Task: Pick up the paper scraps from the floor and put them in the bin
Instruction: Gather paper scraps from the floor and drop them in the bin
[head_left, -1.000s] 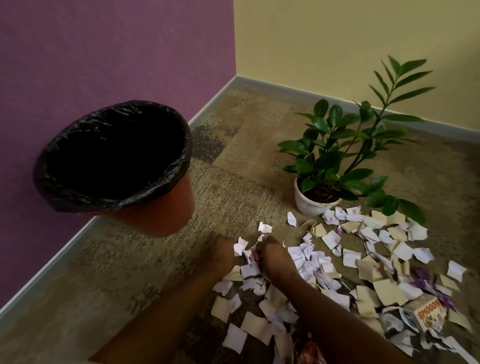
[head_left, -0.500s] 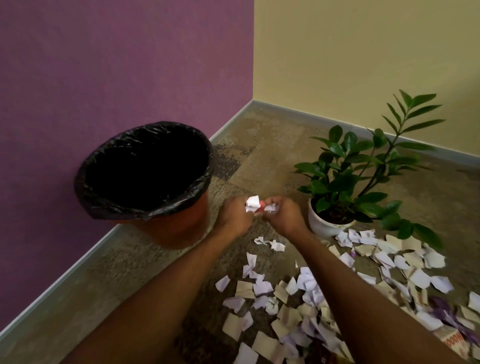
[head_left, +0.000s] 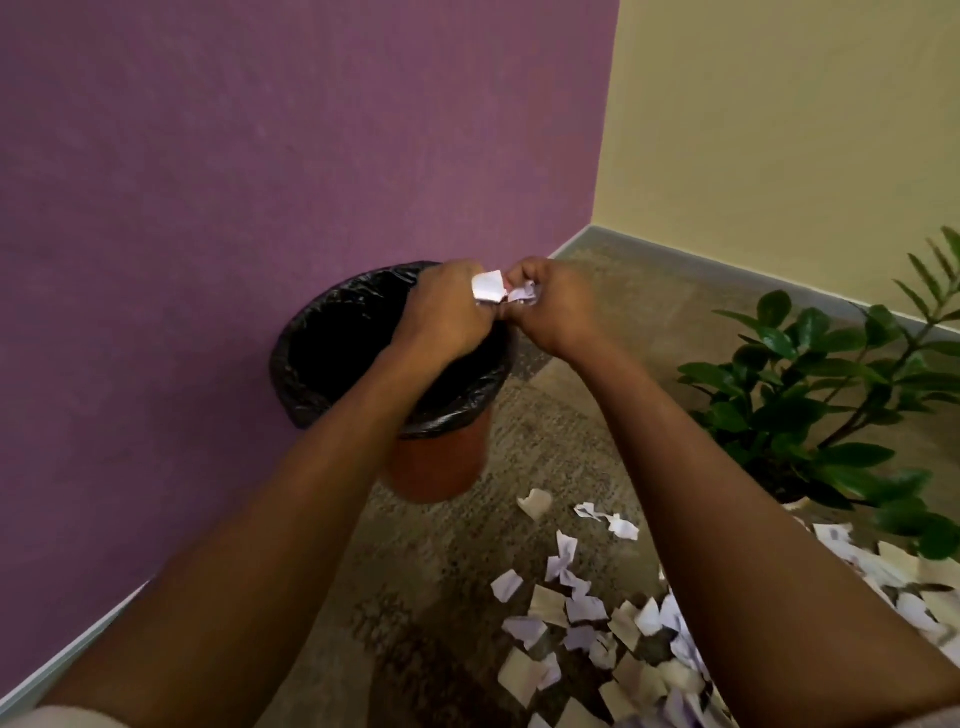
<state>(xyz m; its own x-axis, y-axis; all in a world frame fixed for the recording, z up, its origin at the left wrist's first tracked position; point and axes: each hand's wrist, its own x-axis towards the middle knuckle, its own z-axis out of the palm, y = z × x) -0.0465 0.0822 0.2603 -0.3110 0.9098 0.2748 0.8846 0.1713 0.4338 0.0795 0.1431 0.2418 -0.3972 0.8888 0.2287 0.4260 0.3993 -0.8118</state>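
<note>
Now my hands have come up off the floor and across to the bin (head_left: 332, 364), carrying the little wad of paper I gathered a moment ago. My left hand (head_left: 441, 312) and right hand (head_left: 556, 306) are pressed close together, fingers curled, and between them they grip a handful of scraps (head_left: 493, 288), white corners poking out at the top. A second ago both hands were down among the pile; half a second ago they were lifted partway, beside the bin. At this moment the left hand sits over the black-lined opening, and the right hand hangs just past the bin's right rim, so the handful is over the edge rather than the middle.

That means this load is nearly delivered, though I judge a small shift to the left is wanted before I let go, or pieces may flutter down outside the rim. Nothing has dropped in yet that I can see; the inside of the liner is too dark to tell what it holds.

Most of the work is still ahead: a thick spread of loose scraps (head_left: 597, 623) lies on the carpet (head_left: 415, 597) near me to the right, running toward the potted plant (head_left: 810, 395) and under its leaves
</note>
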